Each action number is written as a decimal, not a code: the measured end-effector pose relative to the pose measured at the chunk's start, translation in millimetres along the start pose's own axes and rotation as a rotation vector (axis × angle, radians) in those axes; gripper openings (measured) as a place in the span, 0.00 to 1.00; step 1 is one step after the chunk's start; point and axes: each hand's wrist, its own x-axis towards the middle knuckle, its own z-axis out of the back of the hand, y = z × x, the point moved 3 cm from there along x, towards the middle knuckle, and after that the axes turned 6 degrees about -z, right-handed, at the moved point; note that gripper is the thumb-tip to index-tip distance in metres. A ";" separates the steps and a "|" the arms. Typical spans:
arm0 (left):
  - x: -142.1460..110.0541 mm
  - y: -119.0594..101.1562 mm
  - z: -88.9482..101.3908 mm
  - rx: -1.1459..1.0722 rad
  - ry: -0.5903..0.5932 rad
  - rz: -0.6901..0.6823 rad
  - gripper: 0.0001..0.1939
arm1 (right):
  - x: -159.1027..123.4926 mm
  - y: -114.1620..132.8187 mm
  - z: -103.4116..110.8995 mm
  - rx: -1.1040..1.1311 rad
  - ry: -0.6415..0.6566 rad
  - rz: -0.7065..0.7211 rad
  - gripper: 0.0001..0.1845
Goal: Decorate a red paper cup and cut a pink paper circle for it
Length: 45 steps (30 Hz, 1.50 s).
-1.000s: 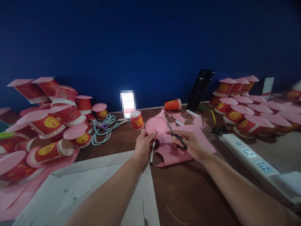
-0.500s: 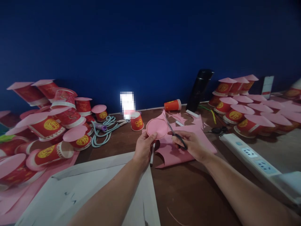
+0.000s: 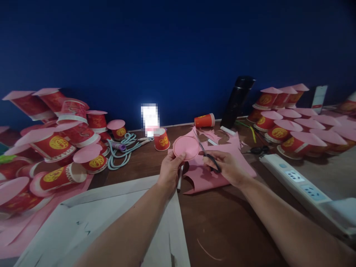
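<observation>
My left hand [image 3: 170, 168] is closed on a round pink paper disc [image 3: 185, 145], its thumb pressed on the lower edge. A darker line runs round the disc near its rim. In my right hand [image 3: 224, 165] are black-handled scissors [image 3: 213, 163], their blades pointing up and left beside the disc's right edge. Whether the blades touch the paper I cannot tell. Below both hands lies a pink paper sheet [image 3: 214, 178] with curved cut-outs along its edge. A dark-tipped white marker [image 3: 180, 180] is partly hidden by my left hand.
Red paper cups with pink tops are heaped at left [image 3: 58, 142] and stacked at right [image 3: 278, 132]. A red cup [image 3: 162, 140] stands behind my hands. A black bottle [image 3: 238, 100] leans near the wall. A power strip [image 3: 294, 181] lies at right, and white paper [image 3: 111, 222] at left.
The whole scene has shifted slightly upward in view. The scissors and the disc stay close together in my hands, with little visible movement between them.
</observation>
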 end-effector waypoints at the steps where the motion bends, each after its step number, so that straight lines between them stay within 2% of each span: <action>1: 0.0 -0.2 -0.3 0.002 -0.005 0.003 0.22 | -0.1 0.3 -0.1 0.001 -0.002 0.000 0.17; 16: 3.5 4.0 4.3 0.031 -0.010 0.012 0.20 | 2.2 -5.7 4.2 -0.026 -0.015 0.008 0.21; 26: 1.5 1.4 1.2 0.008 0.001 0.025 0.20 | 3.7 -7.1 7.2 -0.076 -0.064 0.009 0.28; 45: 1.1 1.0 0.9 0.002 -0.030 0.037 0.20 | 1.2 -3.8 4.4 -0.103 -0.049 -0.012 0.30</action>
